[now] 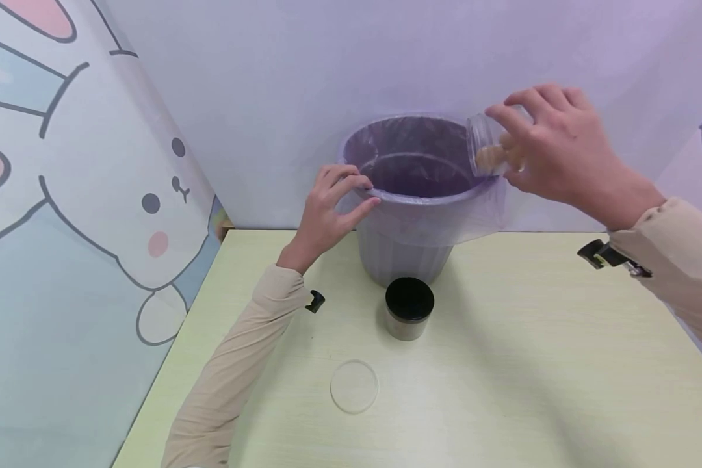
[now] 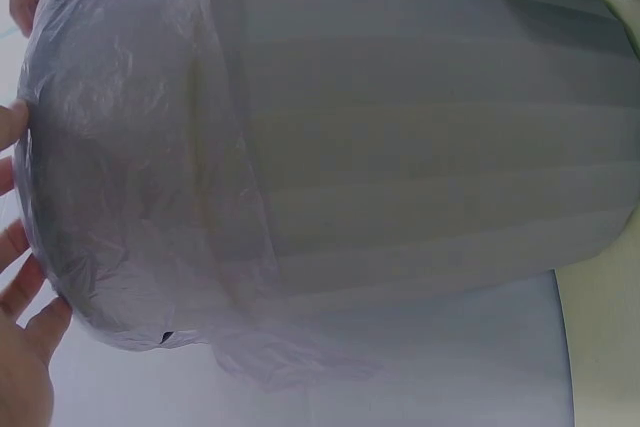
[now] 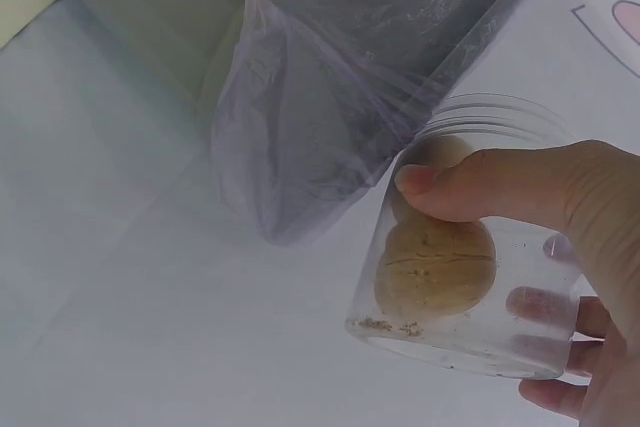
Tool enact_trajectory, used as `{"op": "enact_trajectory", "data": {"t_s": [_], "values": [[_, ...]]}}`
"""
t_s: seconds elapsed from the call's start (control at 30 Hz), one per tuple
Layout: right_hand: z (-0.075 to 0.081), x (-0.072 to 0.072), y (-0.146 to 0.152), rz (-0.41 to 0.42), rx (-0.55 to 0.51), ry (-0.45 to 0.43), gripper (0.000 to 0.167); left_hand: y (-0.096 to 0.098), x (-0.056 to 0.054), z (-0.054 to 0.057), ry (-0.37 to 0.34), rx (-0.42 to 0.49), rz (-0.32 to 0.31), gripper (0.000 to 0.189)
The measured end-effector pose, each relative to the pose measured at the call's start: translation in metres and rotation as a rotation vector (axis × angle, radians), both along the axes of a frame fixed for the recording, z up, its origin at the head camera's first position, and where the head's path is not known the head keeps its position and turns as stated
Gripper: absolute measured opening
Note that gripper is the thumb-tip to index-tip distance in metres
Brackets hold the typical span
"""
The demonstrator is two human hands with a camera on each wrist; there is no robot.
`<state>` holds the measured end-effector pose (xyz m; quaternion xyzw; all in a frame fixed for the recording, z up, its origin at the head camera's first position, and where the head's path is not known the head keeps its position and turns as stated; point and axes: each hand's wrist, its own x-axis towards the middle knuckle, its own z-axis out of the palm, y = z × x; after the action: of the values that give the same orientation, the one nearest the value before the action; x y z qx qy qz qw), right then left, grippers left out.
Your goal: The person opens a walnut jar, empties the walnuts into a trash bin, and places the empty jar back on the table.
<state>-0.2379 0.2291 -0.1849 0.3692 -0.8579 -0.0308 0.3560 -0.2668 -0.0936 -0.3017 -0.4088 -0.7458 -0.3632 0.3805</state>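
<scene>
A grey trash bin [image 1: 406, 240] lined with a thin translucent purple bag [image 2: 130, 147] stands at the far side of the table. My left hand [image 1: 335, 207] holds its near left rim, fingertips over the edge and thumb on the outer side. My right hand [image 1: 561, 146] grips a clear jar [image 3: 460, 342] tipped on its side, its uncapped mouth over the bin's right rim. Walnuts [image 3: 437, 265] lie inside the jar, partly hidden by my thumb and fingers. The bottom of the bin's inside looks dark, and its contents are not visible.
A small jar with a black lid [image 1: 409, 299] stands on the pale table [image 1: 532, 390], close in front of the bin. Nearer to me lies a thin clear ring [image 1: 354, 413]. A rabbit-printed wall covering [image 1: 111, 195] borders the left side, and a plain pale one [image 1: 269, 84] rises behind.
</scene>
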Motion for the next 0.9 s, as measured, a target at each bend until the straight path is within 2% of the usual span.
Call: {"op": "enact_trajectory", "data": {"t_s": [0.43, 0.7, 0.9], "values": [[-0.0021, -0.0007, -0.0025, 0.024, 0.02, 0.054, 0.074, -0.0015, 0.0028, 0.0007, -0.016, -0.004, 0.0, 0.017], [-0.0035, -0.0006, -0.0017, 0.008, -0.006, 0.011, 0.081, -0.0025, 0.0032, 0.0013, -0.009, -0.001, -0.008, 0.017], [-0.0037, -0.0006, -0.0039, 0.023, 0.004, 0.024, 0.078, -0.0041, 0.0041, 0.0011, -0.011, -0.006, -0.004, 0.018]]}}
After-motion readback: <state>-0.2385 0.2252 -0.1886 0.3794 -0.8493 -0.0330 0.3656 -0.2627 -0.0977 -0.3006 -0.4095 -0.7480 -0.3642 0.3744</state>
